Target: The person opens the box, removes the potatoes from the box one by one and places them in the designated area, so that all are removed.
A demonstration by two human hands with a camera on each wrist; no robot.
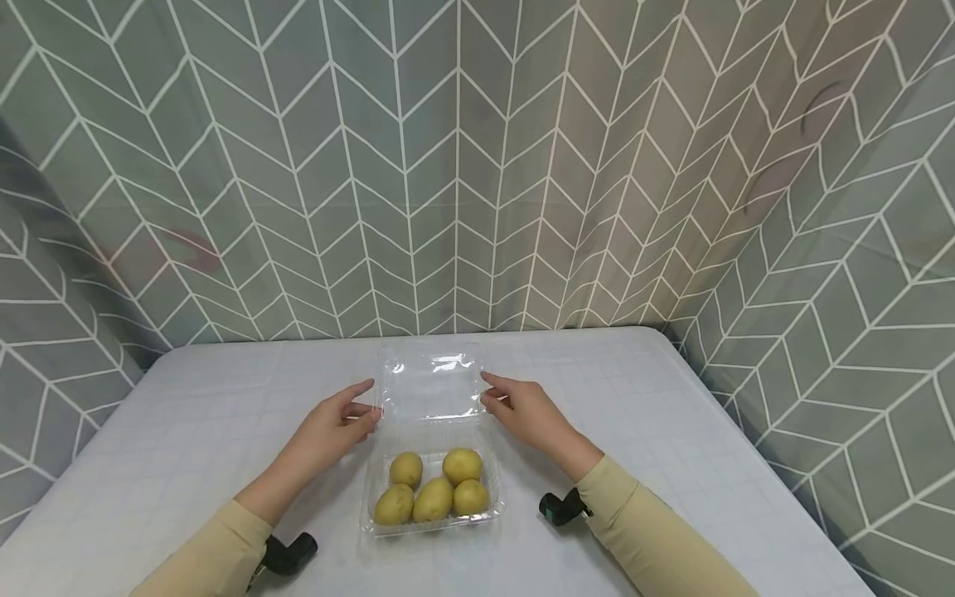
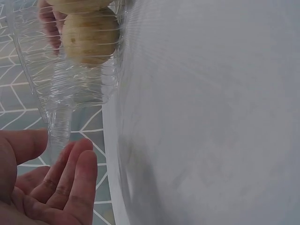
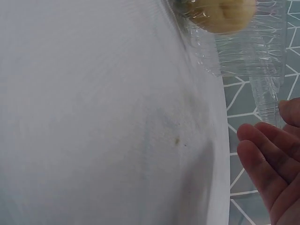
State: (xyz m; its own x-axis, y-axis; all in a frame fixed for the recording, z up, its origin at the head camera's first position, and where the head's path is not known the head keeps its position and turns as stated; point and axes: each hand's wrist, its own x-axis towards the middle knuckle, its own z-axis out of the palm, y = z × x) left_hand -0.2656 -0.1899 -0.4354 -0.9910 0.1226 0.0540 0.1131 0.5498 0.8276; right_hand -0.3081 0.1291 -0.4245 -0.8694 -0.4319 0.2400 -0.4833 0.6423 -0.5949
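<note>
A clear plastic clamshell box [image 1: 366, 518] sits on the table with its lid [image 1: 429, 390] raised on the far side. Several yellow potatoes [image 1: 433, 500] lie in its base. My left hand [image 1: 332, 427] is at the lid's left edge; in the left wrist view its thumb [image 2: 30, 145] meets one side of the lid, with the fingertips by the other. Mirroring it, my right hand [image 1: 533, 414] holds the lid's right edge between thumb and fingers, as the right wrist view shows with the thumb [image 3: 290, 112] against the rim.
A white cloth [image 1: 612, 390] covers the table. Patterned grey-green curtains [image 1: 477, 166] hang behind it and along both sides. Black wrist cameras [image 1: 563, 506] hang below both sleeves.
</note>
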